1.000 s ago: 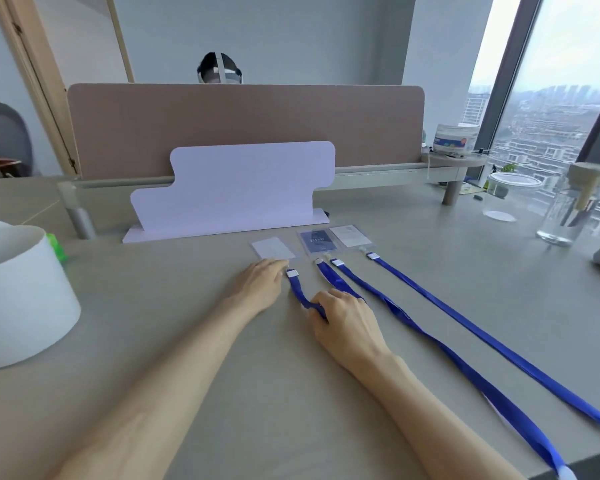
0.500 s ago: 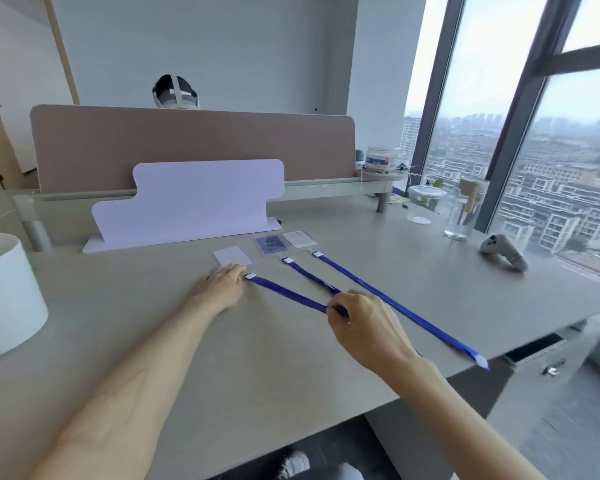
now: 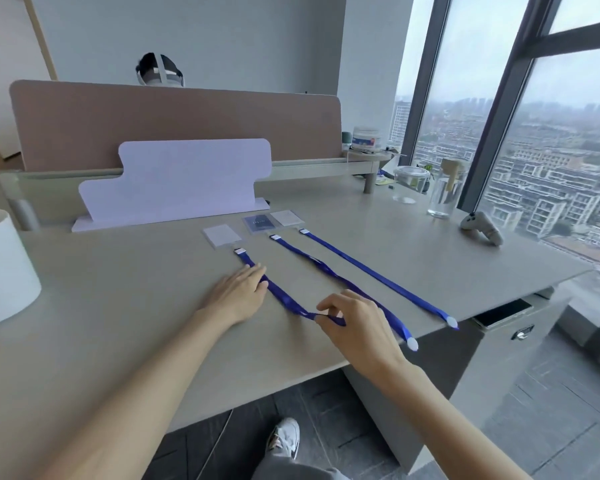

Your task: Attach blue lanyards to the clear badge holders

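Observation:
Three blue lanyards lie on the beige desk, each ending at a clear badge holder. The left lanyard (image 3: 280,294) runs from the left holder (image 3: 221,235) toward me. My left hand (image 3: 239,293) lies flat with its fingertips on that strap. My right hand (image 3: 355,323) pinches the strap's near end between thumb and fingers. The middle lanyard (image 3: 321,268) meets the holder with a dark card (image 3: 260,223). The right lanyard (image 3: 368,270) meets the right holder (image 3: 287,217). Both reach the desk's front edge.
A lavender cut-out board (image 3: 177,183) stands behind the holders, before a brown divider (image 3: 174,119). A white cylinder (image 3: 4,265) sits at the left. A glass jar (image 3: 442,195), a lidded bowl (image 3: 411,180) and a game controller (image 3: 482,226) sit at the right. A person sits beyond the divider.
My left hand slid back from the clip end along the left strap. My right hand drew that strap toward the front edge. The view swung right and down.

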